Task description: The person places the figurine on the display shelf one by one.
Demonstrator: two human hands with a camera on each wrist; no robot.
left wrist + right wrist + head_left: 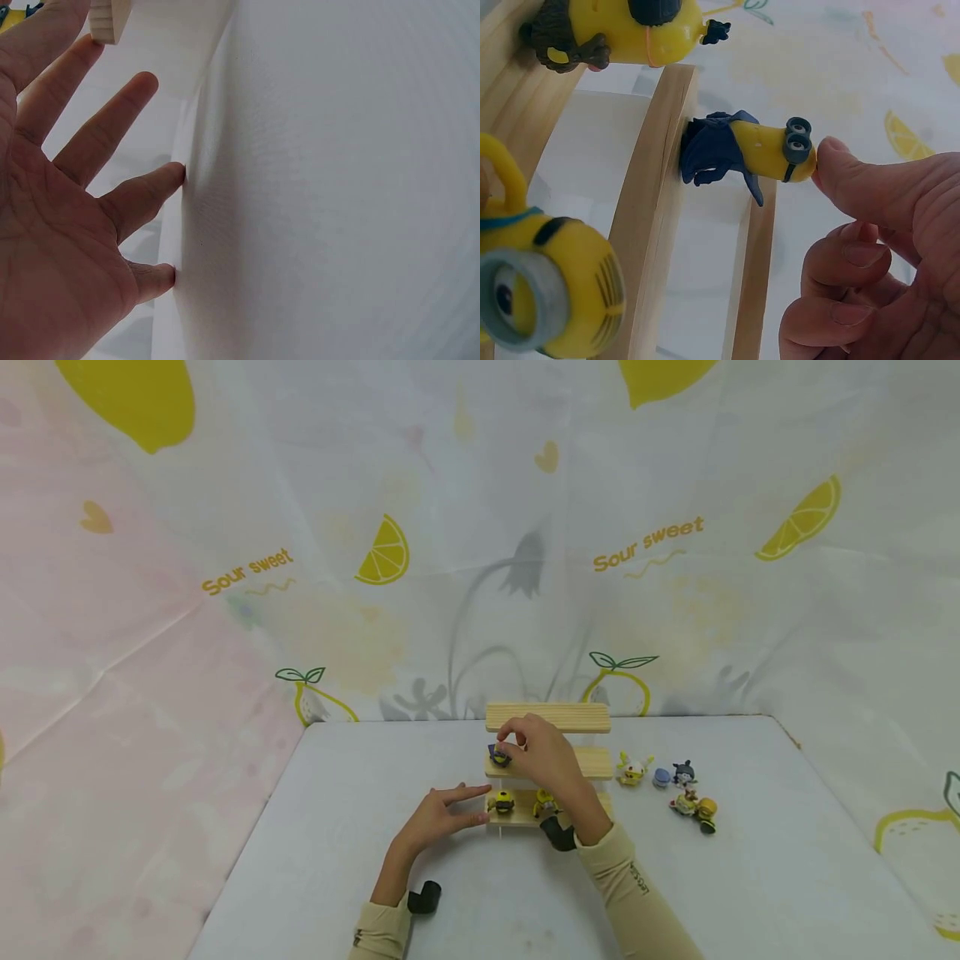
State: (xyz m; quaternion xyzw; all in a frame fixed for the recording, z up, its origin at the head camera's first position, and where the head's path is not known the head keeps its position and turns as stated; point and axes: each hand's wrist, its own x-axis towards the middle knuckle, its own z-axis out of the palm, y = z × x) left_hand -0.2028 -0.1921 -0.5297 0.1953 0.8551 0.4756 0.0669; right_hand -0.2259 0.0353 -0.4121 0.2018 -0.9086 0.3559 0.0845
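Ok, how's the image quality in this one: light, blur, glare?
Head: soft light, but the figurines on the wooden shelf are too small for fine detail. Left wrist: dim, the left hand's palm shaded against a pale tabletop. Right wrist: turned sideways, the blue-caped minion's goggles readable. No strong glare in any view.

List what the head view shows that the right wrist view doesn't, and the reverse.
Only the head view: the beige sleeves and the group of small figures right of the wooden stand.
Only the right wrist view, clearly: the goggled eyes of the blue-clad figure and the round goggle of the nearest yellow figure.
Both: the right hand, thumb at the blue-clad figure's head, the wooden stand, and two yellow figures on it.
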